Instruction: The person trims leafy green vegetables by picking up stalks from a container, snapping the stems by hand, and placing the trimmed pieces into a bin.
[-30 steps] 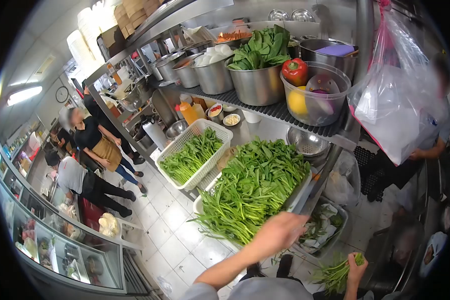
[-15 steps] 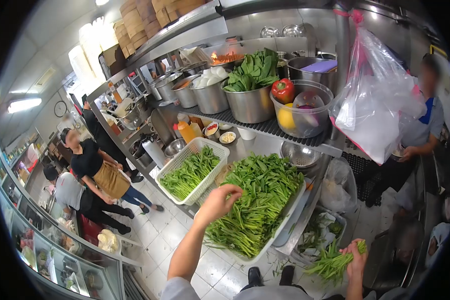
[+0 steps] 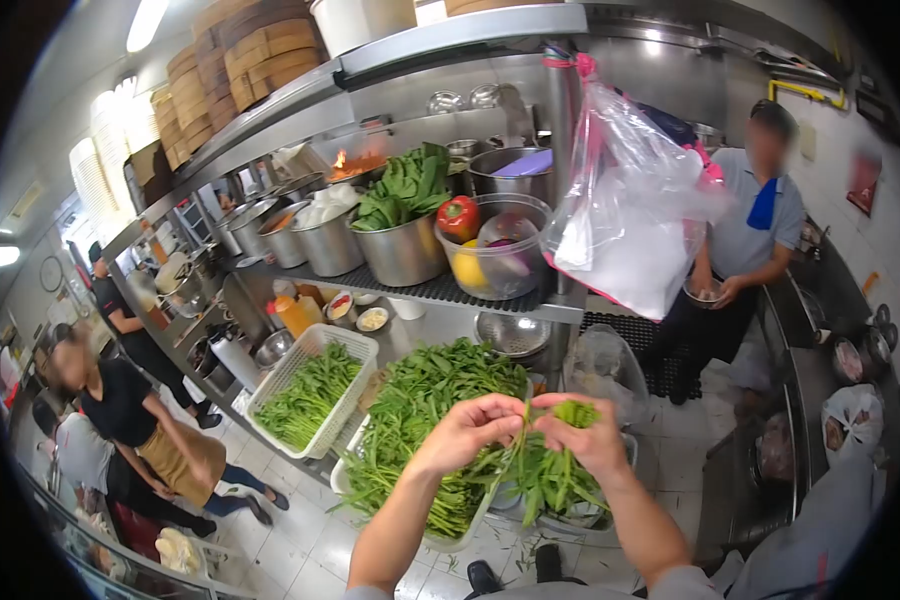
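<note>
My left hand (image 3: 473,432) is closed in a pinch on a thin green stem, close beside my other hand. My right hand (image 3: 576,432) wraps round a bunch of greens (image 3: 560,482), whose leaves hang down below it. Both hands are over the right edge of a large white tub (image 3: 462,540) heaped with leafy green stems (image 3: 420,420). To the left of the heap stands a white perforated basket (image 3: 320,440) holding more greens (image 3: 315,397).
Above the hands, a shelf (image 3: 410,285) carries steel pots (image 3: 400,252) and a clear tub (image 3: 495,250) with peppers. A plastic bag (image 3: 630,220) hangs at its right post. One person (image 3: 755,215) holds a bowl at right; others stand left. A bin (image 3: 645,470) is below.
The view has turned right. My left hand has moved from above the heap to the bunch. My right hand has risen with the bunch, and both hands now meet.
</note>
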The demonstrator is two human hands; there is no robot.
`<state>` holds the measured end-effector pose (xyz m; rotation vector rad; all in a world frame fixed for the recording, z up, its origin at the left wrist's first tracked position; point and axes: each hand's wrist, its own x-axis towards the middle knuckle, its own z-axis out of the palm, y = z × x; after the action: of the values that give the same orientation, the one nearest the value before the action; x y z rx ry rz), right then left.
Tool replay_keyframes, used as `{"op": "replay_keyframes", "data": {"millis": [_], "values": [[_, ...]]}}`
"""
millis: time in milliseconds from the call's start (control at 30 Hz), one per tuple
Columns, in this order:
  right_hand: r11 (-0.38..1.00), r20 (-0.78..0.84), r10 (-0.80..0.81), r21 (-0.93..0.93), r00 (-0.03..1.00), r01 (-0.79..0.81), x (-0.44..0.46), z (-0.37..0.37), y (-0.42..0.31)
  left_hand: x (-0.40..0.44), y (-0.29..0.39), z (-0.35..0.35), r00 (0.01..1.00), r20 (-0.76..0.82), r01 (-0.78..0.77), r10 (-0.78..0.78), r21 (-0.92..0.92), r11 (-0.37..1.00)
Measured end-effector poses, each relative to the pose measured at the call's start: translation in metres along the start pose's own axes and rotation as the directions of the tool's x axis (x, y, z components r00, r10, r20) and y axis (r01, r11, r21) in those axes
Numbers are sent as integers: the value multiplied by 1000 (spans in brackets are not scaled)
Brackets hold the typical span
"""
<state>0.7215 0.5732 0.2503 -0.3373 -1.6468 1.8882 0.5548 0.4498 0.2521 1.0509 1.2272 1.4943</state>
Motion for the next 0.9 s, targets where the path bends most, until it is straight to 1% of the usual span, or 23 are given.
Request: {"op": "replay_keyframes", "data": {"millis": [33,100,133,200,233,300,333,367,433,500,533,567,633,667,700,767,800,833,867,900], "values": [[999,43,11,52,999,-13,5,0,4,5,-10,3,999,41,-3,4,-39,999],[996,34,-2,90,999,-1,8,-9,18,10,-20,6,998,67,22,-19,-47,999],[994,40,-6,112,999,1,7,-13,23,9,-21,6,999,34,-1,1,-14,1000],[983,-52,0,181,999,9,0,-23,31,1,-19,1,998,-59,-31,35,59,998],[975,-92,11,224,996,10,-5,-31,37,-6,-19,-12,993,-85,-67,85,197,978],[969,-178,-12,242,984,56,-20,-62,53,-31,-20,-43,979,-174,-34,107,378,925],[958,-265,40,283,963,38,-31,-85,71,-45,-6,-46,969,-230,53,94,559,827],[948,-351,88,318,932,31,-44,-109,91,-56,-6,-56,974,-204,76,100,708,702],[938,-492,218,344,843,-42,-78,-148,125,-76,-21,-65,988,-156,119,-5,734,669],[882,-549,349,465,759,-69,-121,-179,164,-88,-39,-63,997,-29,-13,78,871,492],[857,-530,372,511,762,-63,-143,-187,179,-91,-52,-61,996,-59,28,70,922,387],[829,-514,395,556,762,-55,-161,-192,188,-90,-56,-64,996,-73,44,59,917,396],[867,-595,419,487,686,-107,-178,-189,200,-89,-58,-70,995,-94,75,27,909,409],[879,-635,429,456,642,-137,-183,-186,203,-86,-54,-76,981,-79,-1,178,912,411],[872,-627,438,470,643,-136,-181,-184,205,-83,-44,-82,950,-136,-20,281,873,488],[855,-608,455,502,651,-129,-171,-179,209,-81,-12,-92,908,-298,98,293,834,543],[884,-620,425,442,660,-154,-167,-178,206,-80,0,-97,872,-391,153,296,790,593],[908,-622,391,383,679,-172,-160,-179,199,-80,5,-112,859,-438,195,265,759,622],[924,-610,365,329,703,-194,-153,-177,196,-81,15,-118,840,-470,165,272,699,696],[941,-596,289,321,749,-108,-148,-174,194,-83,24,-121,817,-508,138,274,633,761]]}}
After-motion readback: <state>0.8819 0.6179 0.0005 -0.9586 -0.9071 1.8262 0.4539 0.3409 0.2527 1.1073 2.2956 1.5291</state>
